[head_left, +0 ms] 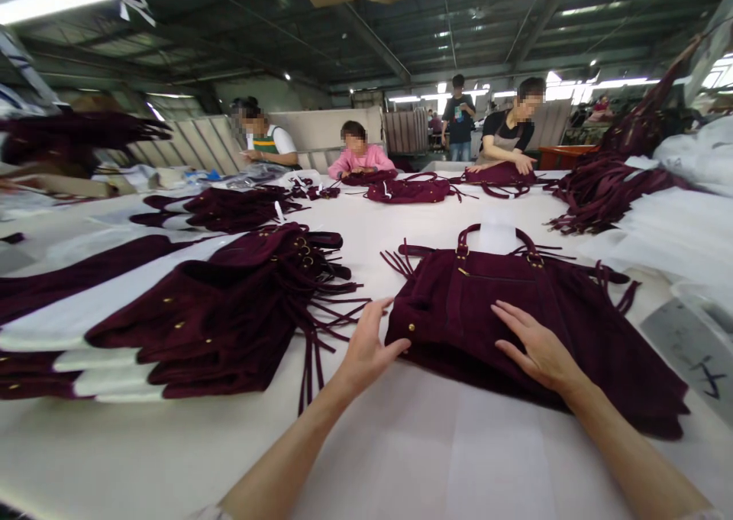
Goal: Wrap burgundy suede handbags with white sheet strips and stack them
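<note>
A dark burgundy handbag (pixel 498 298) lies flat on the white table, its two-ended carry handle (pixel 473 230) pointing away from me and thin tassels spreading at both upper corners. White paper (pixel 497 237) shows inside the handle loop. My left hand (pixel 366 352) is at the bag's left edge, thumb apart from the fingers, the thumb tip by the lower corner near a gold stud (pixel 411 327). Resting on the bag's front panel, my right hand (pixel 535 348) has its fingers stretched out and spread. Neither hand is closed round anything.
To the left is a stack of burgundy bags (pixel 229 306) with white sheets between them. Burgundy straps (pixel 607 184) and white wrapping (pixel 676 230) are piled at right. Across the table (pixel 366 451), co-workers (pixel 509 134) handle more bags; a person in pink (pixel 366 159) leans on it.
</note>
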### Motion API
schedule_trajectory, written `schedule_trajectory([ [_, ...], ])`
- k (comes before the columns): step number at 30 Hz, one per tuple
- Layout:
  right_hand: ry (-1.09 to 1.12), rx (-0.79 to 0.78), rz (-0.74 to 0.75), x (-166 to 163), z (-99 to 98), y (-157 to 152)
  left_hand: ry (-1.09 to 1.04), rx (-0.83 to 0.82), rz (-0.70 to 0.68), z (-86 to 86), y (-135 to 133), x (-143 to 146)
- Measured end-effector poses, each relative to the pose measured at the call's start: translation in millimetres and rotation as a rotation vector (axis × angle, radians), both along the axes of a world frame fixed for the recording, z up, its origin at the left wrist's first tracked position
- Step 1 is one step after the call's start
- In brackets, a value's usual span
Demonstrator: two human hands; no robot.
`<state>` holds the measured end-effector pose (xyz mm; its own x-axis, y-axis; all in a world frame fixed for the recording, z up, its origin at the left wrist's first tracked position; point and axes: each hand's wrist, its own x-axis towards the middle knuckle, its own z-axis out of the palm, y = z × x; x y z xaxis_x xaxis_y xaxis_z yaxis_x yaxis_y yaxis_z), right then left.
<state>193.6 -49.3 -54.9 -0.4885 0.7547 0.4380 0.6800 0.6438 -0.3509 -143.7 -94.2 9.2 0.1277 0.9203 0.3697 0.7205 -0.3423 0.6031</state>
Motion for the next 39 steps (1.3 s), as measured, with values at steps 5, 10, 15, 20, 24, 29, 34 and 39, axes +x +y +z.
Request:
schedule_trajectory([
  [5, -0.009, -0.019, -0.012, 1.9, -3.5, 0.6, 0.503, 0.126, -0.418, 57.1, 7.3, 11.9],
  [10, -0.020, -0.032, -0.002, 3.5, -4.7, 0.2, 0.713, 0.109, -0.449, 49.8, 28.3, 20.8],
  [15, -0.030, -0.026, -0.010, 2.9, -0.8, -2.2, 0.876, 0.241, -0.327, -1.8, 29.2, 20.2],
  [20, -0.043, -0.017, 0.020, 3.0, -1.1, -0.2, 0.891, 0.339, -0.368, -14.4, 18.0, 5.3],
  [24, -0.061, -0.021, 0.030, 5.5, -3.3, 1.7, 0.865, 0.393, -0.401, -11.2, 8.1, -5.5],
  [29, -0.119, -0.003, 0.060, 3.8, -2.4, 0.3, 0.676, 0.312, -0.324, -24.5, -6.7, -6.1],
  [34, -0.165, 0.021, 0.091, 1.4, -3.4, 0.3, 0.401, 0.081, -0.262, -1.0, -12.6, -1.5],
  [39, -0.181, 0.031, 0.096, 3.5, -9.1, 2.1, 0.289, -0.043, 0.135, 24.8, 8.4, 18.7],
])
